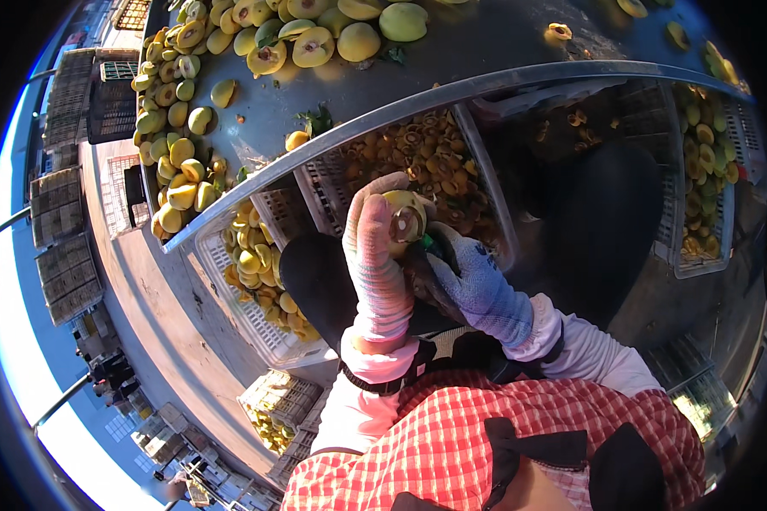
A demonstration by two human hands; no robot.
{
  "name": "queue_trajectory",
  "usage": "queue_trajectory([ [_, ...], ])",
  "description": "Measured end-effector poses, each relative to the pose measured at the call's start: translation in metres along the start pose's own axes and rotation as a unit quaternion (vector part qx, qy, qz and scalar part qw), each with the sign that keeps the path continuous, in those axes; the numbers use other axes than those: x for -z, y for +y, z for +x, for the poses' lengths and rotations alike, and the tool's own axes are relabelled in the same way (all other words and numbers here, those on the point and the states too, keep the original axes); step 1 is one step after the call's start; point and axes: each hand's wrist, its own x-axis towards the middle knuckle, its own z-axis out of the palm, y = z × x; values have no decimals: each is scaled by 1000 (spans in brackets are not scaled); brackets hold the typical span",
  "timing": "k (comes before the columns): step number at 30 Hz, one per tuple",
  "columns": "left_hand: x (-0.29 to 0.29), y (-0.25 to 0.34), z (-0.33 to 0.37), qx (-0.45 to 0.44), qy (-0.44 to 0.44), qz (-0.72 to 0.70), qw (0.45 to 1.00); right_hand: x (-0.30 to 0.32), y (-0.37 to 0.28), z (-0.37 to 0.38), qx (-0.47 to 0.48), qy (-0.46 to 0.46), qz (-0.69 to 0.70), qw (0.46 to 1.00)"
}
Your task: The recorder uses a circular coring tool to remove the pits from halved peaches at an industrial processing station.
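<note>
The left hand [373,243] grip is clamped on a fruit [408,223], with the glove wrapped around its sides and the cut face exposed. The right hand [486,285] grip is closed around a green item [437,245]; the glove hides most of it, so its full form cannot be told. The fruit sits between the hands, on the near side of the table [503,43]. Beyond the hands is a crate [489,179] of orange-brown pieces. Yellow-green fruit halves [314,47] lie on the table, mainly toward its left.
</note>
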Motion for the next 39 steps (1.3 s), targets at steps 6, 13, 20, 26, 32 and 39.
queue_trajectory([
  [6, 0, 0, -5, -42, 9, 98, 994, 6, -11, -12, -150, -127, 109, 974],
  [13, 14, -1, 1, -32, -94, 88, 991, 10, -18, -14, -314, -167, 340, 871],
  [20, 26, -12, 6, -111, -134, 221, 960, 4, 7, -22, -453, -145, 621, 623],
  [26, 42, -18, 21, -223, -210, 349, 886, 1, 27, -25, -432, -263, 771, 387],
  [32, 37, -40, 2, 64, -164, -35, 984, -2, 29, -28, -406, -294, 821, 274],
  [39, 13, -35, -11, 198, -36, -213, 956, -3, 36, -32, -392, -255, 824, 320],
])
